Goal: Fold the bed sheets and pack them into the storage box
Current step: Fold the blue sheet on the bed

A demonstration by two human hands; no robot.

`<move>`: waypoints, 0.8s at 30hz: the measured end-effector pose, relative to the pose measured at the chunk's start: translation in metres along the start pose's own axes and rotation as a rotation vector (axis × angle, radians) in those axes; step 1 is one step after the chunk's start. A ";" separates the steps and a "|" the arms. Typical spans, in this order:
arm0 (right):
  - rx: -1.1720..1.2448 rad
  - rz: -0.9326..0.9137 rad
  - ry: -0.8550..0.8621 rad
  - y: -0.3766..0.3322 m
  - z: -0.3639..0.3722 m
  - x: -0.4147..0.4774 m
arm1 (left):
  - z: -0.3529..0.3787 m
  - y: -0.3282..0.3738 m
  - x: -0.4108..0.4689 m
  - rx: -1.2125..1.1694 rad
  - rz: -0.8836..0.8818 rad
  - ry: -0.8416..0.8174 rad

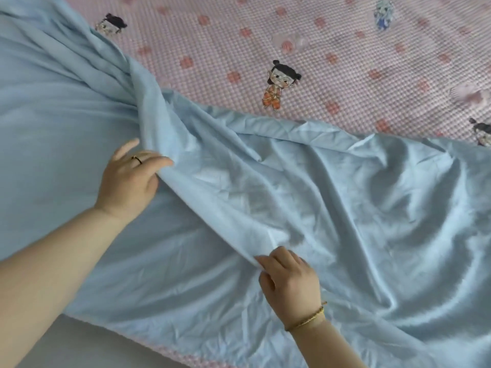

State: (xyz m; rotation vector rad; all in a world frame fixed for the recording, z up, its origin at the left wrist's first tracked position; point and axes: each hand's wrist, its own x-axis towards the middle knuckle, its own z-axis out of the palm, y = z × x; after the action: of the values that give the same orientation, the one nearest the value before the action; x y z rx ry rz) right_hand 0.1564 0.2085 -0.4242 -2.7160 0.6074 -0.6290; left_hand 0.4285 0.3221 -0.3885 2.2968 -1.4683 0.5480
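The sheet point(372, 208) is thin, soft, light cloth that drapes and creases wherever it is pulled. It will likely slide easily over the bed cover point(345, 35) and will not hold a shape by itself. It is best taken along an edge or a raised fold, with the two holds well apart, so the cloth between them can be drawn taut and laid flat.

It is plain pale blue with a slight sheen. It is rumpled into long diagonal folds and lies spread across the near and left part of the bed. The far right of the bed shows the pink checked cover, printed with flowers and small cartoon figures. The sheet's far edge runs slantwise across that cover.

One raised ridge of cloth runs from the middle left toward the near centre. The left grip point(130, 181) is clenched round the far end of that ridge, thumb on top. The right grip point(291, 281) pinches its near end between curled fingers and thumb.

No storage box is in view.
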 end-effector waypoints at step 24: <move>-0.025 -0.210 -0.367 -0.023 0.009 -0.102 | -0.061 0.019 -0.190 0.123 -0.147 -0.495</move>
State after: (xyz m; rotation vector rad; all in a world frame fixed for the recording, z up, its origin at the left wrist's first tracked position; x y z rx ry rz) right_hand 0.0853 0.2765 -0.4596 -2.8373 0.2437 -0.1551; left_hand 0.3306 0.4917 -0.4292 2.7460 -1.4805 0.0219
